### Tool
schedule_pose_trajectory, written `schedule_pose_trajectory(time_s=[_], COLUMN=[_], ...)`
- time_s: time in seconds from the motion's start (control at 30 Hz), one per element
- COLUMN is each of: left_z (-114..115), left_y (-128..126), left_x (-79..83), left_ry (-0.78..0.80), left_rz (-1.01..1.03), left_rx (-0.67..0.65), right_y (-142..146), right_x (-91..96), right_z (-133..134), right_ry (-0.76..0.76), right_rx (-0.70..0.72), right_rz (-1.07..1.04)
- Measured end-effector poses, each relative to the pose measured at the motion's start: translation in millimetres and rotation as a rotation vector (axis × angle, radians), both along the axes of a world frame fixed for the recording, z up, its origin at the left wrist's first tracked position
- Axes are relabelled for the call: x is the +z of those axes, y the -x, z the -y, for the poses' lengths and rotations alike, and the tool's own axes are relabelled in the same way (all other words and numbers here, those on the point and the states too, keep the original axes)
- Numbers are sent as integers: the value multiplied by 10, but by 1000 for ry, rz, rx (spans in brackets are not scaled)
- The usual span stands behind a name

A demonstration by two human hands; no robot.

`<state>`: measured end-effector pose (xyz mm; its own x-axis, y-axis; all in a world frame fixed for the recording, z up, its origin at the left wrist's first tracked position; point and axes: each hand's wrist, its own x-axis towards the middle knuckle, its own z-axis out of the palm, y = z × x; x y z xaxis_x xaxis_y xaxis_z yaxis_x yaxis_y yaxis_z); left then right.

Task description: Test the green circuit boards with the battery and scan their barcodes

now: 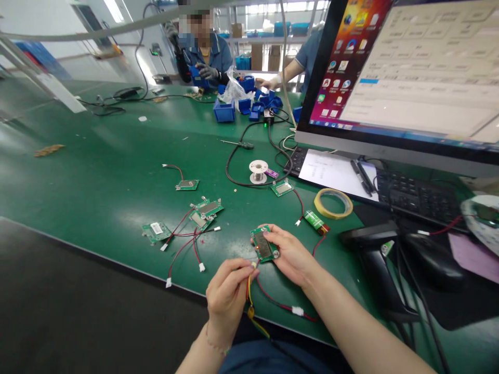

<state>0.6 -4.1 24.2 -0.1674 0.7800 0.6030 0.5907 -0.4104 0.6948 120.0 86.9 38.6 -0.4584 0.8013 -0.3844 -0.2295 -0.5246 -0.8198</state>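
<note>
My right hand (290, 255) grips a small green circuit board (264, 245) with a dark display, held just above the green table's (97, 171) near edge. My left hand (228, 295) is pinched closed on a bundle of red, yellow and green wires (249, 296) that plugs into the board's lower edge. A red wire with a white connector (297, 310) loops below my right hand. Several more green boards with red leads (205, 212) lie on the table to the left.
A monitor (405, 67), keyboard (417, 195), paper with pens (335, 171), tape roll (333, 203), solder spool (258, 171), green battery (315, 220), barcode scanner (374, 249) and mouse (429, 254) crowd the right. Two people handle blue bins (224, 110) at the far end.
</note>
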Motion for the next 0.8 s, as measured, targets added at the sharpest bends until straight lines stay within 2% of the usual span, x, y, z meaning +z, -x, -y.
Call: schedule_pose_trajectory(time_s=[0.17, 0.33, 0.43, 0.53, 0.67, 0.8], left_z=[-8, -11, 0, 17, 36, 35], left_y=[2, 53, 76, 84, 87, 84], left_x=[-45, -81, -106, -132, -150, -144], left_ry=[38, 102, 128, 147, 138, 87], left_rz=[47, 132, 167, 205, 270, 304], left_rx=[43, 91, 106, 113, 94, 57], right_y=[-51, -206, -253, -186, -30, 15], right_x=[-28, 59, 151, 203, 160, 95], right_z=[-19, -108, -109, -44, 2, -60], right_ry=[-209, -492, -727, -841, -914, -944], right_rx=[32, -30, 84, 259, 381, 379], right_rz=[266, 656, 1065, 1322, 1395, 1334])
